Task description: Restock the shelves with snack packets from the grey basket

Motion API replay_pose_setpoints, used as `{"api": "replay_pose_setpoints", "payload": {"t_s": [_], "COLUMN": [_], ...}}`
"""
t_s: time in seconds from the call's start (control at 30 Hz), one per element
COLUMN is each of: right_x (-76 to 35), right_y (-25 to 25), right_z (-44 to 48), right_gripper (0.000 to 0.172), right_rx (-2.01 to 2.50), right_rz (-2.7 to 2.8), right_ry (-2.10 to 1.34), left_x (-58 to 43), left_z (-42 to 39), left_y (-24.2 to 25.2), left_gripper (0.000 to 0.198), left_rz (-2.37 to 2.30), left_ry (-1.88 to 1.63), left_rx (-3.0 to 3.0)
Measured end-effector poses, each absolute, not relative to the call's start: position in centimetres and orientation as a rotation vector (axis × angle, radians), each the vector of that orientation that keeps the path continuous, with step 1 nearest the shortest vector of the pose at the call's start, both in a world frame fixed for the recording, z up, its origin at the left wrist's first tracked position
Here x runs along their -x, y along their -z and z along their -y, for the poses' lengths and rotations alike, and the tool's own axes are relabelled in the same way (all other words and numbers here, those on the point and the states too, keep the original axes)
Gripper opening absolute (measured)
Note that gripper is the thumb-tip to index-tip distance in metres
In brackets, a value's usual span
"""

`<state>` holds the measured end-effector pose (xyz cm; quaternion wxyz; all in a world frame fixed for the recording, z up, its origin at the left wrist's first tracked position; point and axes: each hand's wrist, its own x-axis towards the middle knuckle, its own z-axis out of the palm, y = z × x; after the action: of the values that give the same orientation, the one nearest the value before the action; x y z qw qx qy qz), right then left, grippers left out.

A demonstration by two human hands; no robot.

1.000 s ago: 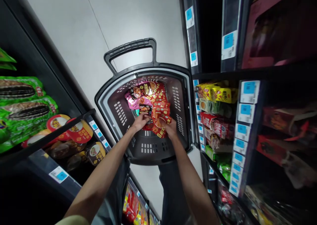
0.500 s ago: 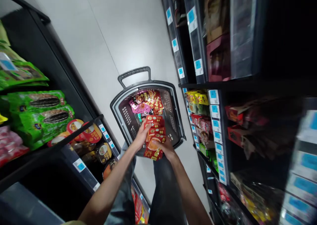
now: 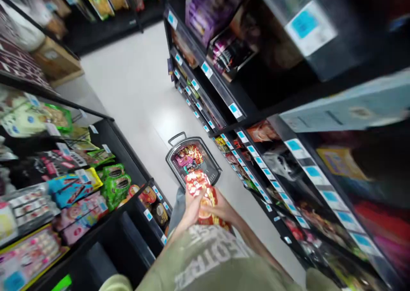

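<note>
Several red snack packets [image 3: 197,182] are held close to the body, above the near end of a dark shopping basket [image 3: 209,152]. My left hand [image 3: 192,206] grips them from the left side. Around their right side is my right hand [image 3: 221,206], its fingers pressed over the lower packets. The basket stands on the floor with its handle [image 3: 177,138] up at the far side. Inside it lie a pink packet [image 3: 183,158] and more red and yellow packets [image 3: 196,152].
Shelves of bagged snacks [image 3: 117,184] run along the left. Tall black shelving with blue-and-white price labels [image 3: 206,69] lines the right. Pale floor [image 3: 134,77] leads to another shelf [image 3: 105,32] across the far end. A cardboard box [image 3: 56,62] is at far left.
The view has risen and widened, showing more of the aisle and my shirt. The red packets, still in both hands, are nearer my body, and the basket looks smaller.
</note>
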<state>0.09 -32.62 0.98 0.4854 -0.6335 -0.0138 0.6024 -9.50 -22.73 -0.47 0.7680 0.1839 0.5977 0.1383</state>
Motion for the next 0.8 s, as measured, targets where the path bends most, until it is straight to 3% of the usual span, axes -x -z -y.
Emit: {"api": "replay_pose_setpoints", "payload": {"t_s": [0.13, 0.27, 0.4, 0.7, 0.8], "right_x": [-2.8, -1.0, 1.3, 0.4, 1.6], "right_y": [-7.7, -12.8, -16.8, -20.3, -21.1], "right_z": [31.3, 28.2, 25.4, 37.5, 40.7], "right_gripper": [0.067, 0.062, 0.054, 0.050, 0.053], "right_rx": [1.283, 1.171, 1.056, 1.348, 1.393], "right_rz": [0.012, 0.023, -0.023, 0.097, 0.108], "right_ry": [-1.413, -0.987, -0.642, -0.486, -0.427], "left_x": [6.4, 3.4, 2.9, 8.7, 7.3], "left_z": [18.0, 16.5, 18.9, 15.7, 17.9], "left_y": [-6.0, -12.3, -17.5, -21.3, -21.6], "left_gripper": [0.068, 0.068, 0.076, 0.073, 0.074], "left_rz": [-1.261, -1.057, -0.880, -0.260, -0.226], "left_ry": [-0.632, -0.894, -0.917, -0.021, 0.108], "left_rx": [-0.408, -0.538, -0.618, -1.076, -1.317]}}
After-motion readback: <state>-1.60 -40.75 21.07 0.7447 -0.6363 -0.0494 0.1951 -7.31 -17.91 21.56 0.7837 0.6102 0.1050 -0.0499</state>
